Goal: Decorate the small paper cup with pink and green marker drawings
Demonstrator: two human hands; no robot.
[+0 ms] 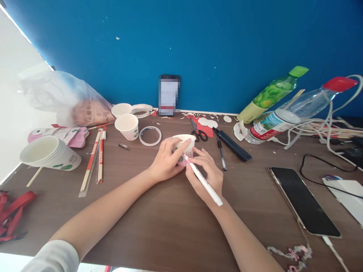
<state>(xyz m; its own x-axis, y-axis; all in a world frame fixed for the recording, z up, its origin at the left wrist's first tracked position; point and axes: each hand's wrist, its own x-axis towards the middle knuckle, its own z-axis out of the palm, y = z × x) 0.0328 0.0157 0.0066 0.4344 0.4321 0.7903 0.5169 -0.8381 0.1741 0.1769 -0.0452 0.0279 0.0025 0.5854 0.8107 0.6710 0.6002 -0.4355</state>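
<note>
A white paper cup (pixel 185 138) with pink colouring on its lower side stands in front of me on the brown table. My left hand (pixel 168 155) is wrapped around the cup's left side and front. In my right hand (pixel 208 173) is a white marker (pixel 204 184), its pink tip end touching or close to the cup's side. The right fingers also come near the cup's right edge. Just behind the cup lie black-handled scissors (pixel 199 135) and red paper (pixel 208 130) with white cut-outs. Part of the cup's front is hidden by my fingers.
Stacked cups (pixel 51 155), wrapped chopsticks (pixel 92 162) and a tape roll (pixel 150 136) lie left. Right are a black pen (pixel 221 154), a dark case (pixel 234 145), leaning bottles (pixel 272 94) and a charging phone (pixel 304 200). Another phone (pixel 168 95) leans on the blue wall.
</note>
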